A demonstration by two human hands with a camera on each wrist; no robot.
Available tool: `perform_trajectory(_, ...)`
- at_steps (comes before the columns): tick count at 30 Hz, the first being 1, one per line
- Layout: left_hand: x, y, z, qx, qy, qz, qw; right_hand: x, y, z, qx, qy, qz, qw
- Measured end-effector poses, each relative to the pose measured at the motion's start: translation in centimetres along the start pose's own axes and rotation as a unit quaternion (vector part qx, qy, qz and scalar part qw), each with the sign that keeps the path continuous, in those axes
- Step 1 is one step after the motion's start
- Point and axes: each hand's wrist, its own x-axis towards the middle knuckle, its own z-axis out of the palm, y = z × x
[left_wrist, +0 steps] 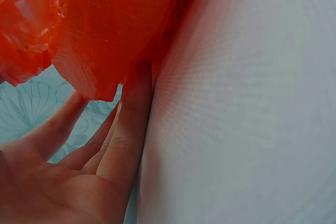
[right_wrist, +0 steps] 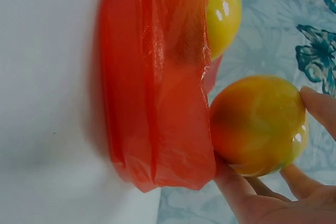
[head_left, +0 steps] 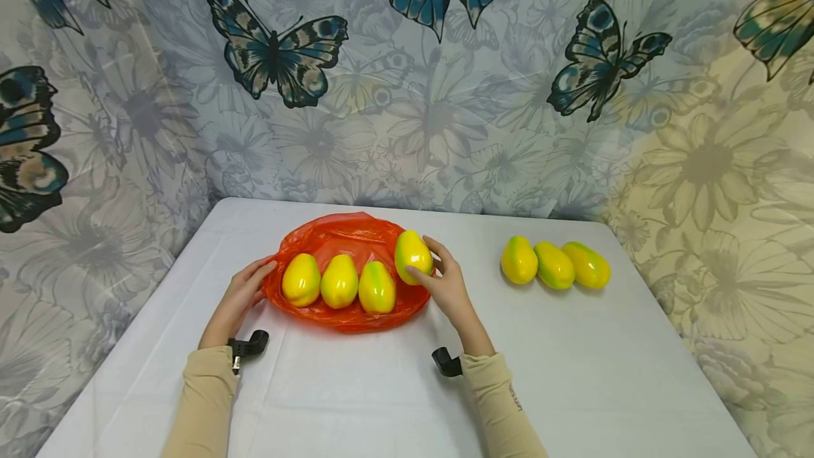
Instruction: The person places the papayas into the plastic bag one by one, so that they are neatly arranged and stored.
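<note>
gripping a glossy oval mango (head_left: 413, 255), right hand (head_left: 449, 287).

A glossy yellow-green mango (head_left: 413, 256) is standing nearly upright at the right rim of a crumpled orange plastic bag (head_left: 343, 232), apparently just touching the film. The bag is lying spread flat on the desk, carrying three more yellow mangoes (head_left: 339, 281) that are sitting upright, side by side in a row.
</note>
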Motion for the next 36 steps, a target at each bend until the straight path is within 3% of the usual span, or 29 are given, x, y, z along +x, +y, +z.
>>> perform_trajectory(7, 0.0, -0.1, 0.0, 0.009, 0.001, -0.003, 1.0, 0.2, 1.4, 0.4, -0.016, 0.005, -0.008, 1.0)
perform_trajectory(36, 0.1, -0.2, -0.2, 0.005, 0.0, -0.002, 1.0, -0.2, 2.6, 0.5, -0.074, -0.01, 0.018, 0.997)
